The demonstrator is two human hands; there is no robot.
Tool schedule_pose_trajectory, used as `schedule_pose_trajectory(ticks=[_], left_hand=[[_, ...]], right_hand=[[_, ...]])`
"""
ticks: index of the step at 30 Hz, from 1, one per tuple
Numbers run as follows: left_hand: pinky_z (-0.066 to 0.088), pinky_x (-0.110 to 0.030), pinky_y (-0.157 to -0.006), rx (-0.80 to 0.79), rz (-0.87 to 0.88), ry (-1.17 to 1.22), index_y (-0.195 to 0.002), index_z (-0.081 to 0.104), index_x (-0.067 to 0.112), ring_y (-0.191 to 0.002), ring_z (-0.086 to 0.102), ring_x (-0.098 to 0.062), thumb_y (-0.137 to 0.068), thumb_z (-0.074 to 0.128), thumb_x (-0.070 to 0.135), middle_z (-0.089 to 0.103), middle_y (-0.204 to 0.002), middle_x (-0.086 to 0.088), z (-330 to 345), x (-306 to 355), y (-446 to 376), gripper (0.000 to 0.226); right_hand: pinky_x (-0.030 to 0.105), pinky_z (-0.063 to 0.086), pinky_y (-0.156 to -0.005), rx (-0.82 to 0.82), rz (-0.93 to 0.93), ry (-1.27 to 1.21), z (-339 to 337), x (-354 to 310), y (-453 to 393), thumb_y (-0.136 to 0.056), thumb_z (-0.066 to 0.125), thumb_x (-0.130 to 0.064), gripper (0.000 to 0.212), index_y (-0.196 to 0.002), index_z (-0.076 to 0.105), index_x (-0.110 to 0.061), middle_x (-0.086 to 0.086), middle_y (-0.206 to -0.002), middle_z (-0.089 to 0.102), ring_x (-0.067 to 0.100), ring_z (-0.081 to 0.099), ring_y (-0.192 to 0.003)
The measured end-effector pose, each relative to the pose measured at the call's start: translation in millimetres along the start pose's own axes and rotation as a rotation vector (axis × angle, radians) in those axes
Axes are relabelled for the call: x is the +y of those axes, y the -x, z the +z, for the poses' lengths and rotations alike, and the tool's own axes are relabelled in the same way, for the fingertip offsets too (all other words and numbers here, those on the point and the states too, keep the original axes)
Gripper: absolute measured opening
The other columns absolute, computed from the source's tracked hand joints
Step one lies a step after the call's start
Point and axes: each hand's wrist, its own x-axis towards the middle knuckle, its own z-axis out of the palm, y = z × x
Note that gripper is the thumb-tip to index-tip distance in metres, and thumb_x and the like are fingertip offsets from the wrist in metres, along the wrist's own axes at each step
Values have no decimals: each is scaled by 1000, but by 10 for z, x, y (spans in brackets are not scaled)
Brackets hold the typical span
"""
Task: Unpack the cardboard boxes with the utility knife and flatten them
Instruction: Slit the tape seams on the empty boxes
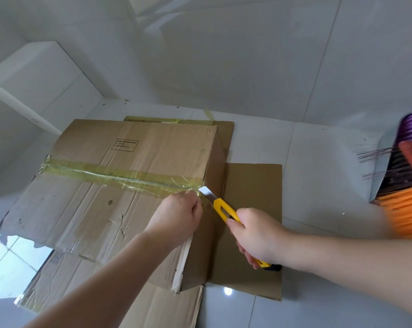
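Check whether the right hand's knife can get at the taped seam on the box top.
Probably yes: the knife blade tip already sits at the tape end, and the left hand is beside it, not across the seam.

Both bare forearms reach forward. The left hand (176, 215) curls knuckles-up, fingertips pinching — the right hand (257, 235) wraps in a fist, wrist bent slightly inward, thumb on top.

The right hand (259, 235) grips a yellow utility knife (223, 209), its blade tip touching the taped seam (119, 177) of a cardboard box (100, 197); just left of the blade, the left hand (179, 215) pinches the tape's end; brooms (403, 185) lean far right of both hands
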Motion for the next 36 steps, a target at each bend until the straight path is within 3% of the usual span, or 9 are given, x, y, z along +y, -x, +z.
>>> schedule_pose_trajectory(ticks=[5,14,20,25,30,33,36], left_hand=[[17,-21,-44,12,9,5,-56,22,26,-42,28,-7,-92,52,14,30,-49,10,10,-6,7,48],[20,-22,-45,-6,-7,23,-57,26,24,-45,31,-9,-94,47,16,35,-52,7,2,-5,14,44],[27,-28,-45,-12,-27,34,-57,28,23,-47,36,-12,-94,46,19,39,-53,4,1,-7,18,42],[23,-28,-45,-19,-29,29,-57,26,23,-46,33,-12,-94,47,17,37,-52,4,2,-10,18,42],[21,-26,-44,-16,-40,33,-57,25,22,-46,31,-11,-93,47,15,35,-53,5,-4,11,30,42],[20,-26,-44,-26,-45,35,-57,25,22,-47,31,-10,-93,46,16,36,-53,5,-14,15,37,42],[21,-26,-44,-23,-51,38,-58,27,21,-47,33,-11,-95,45,17,37,-53,4,-15,27,50,41]], right_hand=[[29,50,-45,9,8,22,36,-56,8,-102,35,-33,30,-80,40,-15,12,-72,54,18,50,-43],[19,42,-37,-62,212,-297,-28,-96,23,-101,41,-38,38,-81,51,-7,4,-61,52,10,46,-34],[21,42,-37,-46,198,-176,-12,-93,72,-102,38,-36,36,-93,51,-3,8,-66,51,11,45,-35],[16,39,-33,-143,266,-316,-105,-90,6,-100,46,-32,34,-81,52,-3,6,-60,52,9,48,-30],[17,41,-38,-131,371,90,-344,-431,-87,-97,41,-29,31,-79,53,-6,7,-62,53,15,49,-36],[15,39,-34,-193,325,183,-566,-576,-108,-98,40,-29,31,-77,51,-9,3,-56,49,11,45,-29],[19,43,-40,-178,240,242,-597,-521,-66,-98,39,-29,31,-83,55,-8,2,-57,51,11,46,-37]])
